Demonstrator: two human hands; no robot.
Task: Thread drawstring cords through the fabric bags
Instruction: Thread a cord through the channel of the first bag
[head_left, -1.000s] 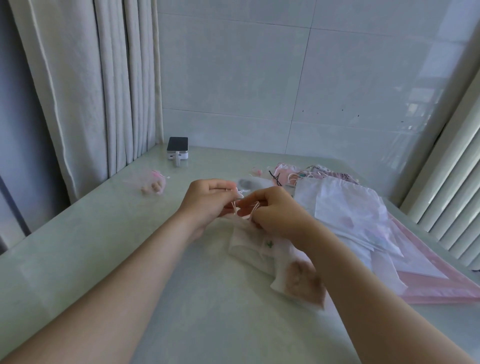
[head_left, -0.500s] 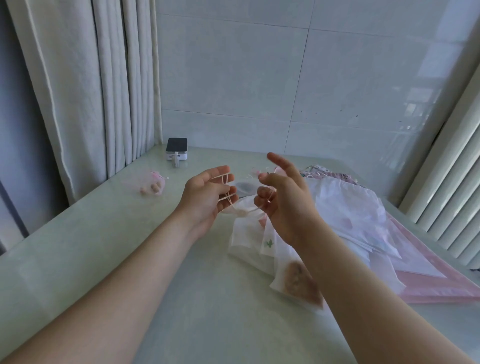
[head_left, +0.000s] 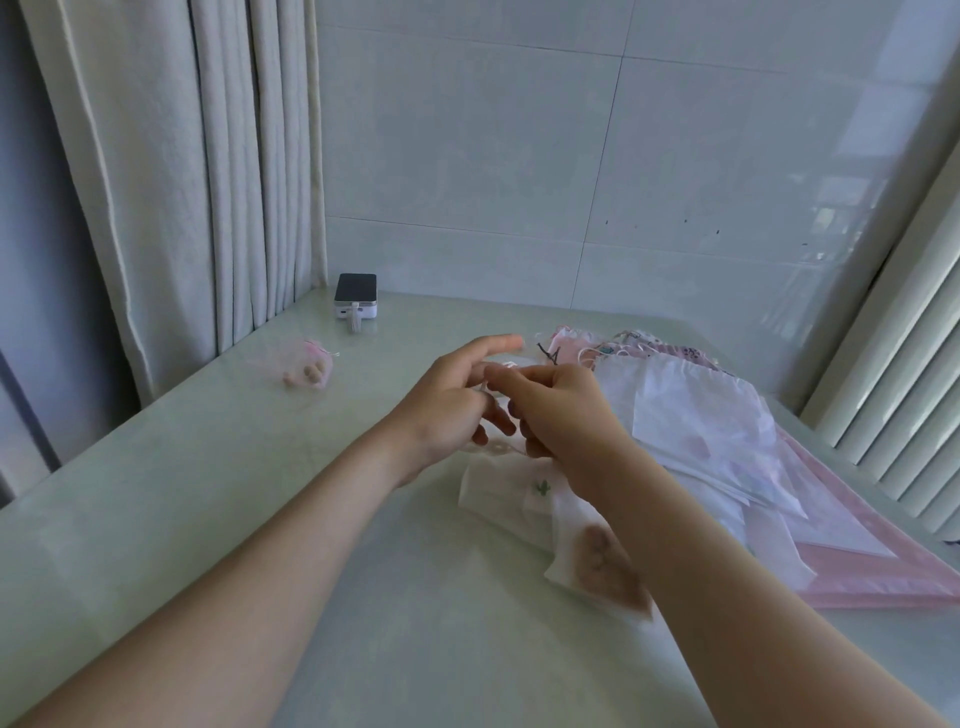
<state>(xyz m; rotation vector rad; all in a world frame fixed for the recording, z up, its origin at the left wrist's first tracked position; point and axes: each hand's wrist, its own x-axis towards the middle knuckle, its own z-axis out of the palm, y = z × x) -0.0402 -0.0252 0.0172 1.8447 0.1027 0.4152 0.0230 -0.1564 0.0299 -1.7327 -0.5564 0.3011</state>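
Cord (head_left: 506, 365), thin and white, pinched between curled fingers of right hand (head_left: 561, 415) and left hand (head_left: 447, 410), left forefinger stretched toward far side. Just beneath, white fabric bag (head_left: 498, 483) lying on table (head_left: 208, 493), its far end under the fingers. Right of it, stack of bags (head_left: 701, 415); far left, pink mesh pouch (head_left: 306, 364).

The right hand (head_left: 558, 415) and left hand (head_left: 447, 410) cover the mouth of the white fabric bag (head_left: 511, 491), so only a sliver of drawstring cord (head_left: 485, 387) shows, and neither hand's grip on it can be told. Right of the bag, the pink sheet (head_left: 883, 571) runs past the picture's edge.
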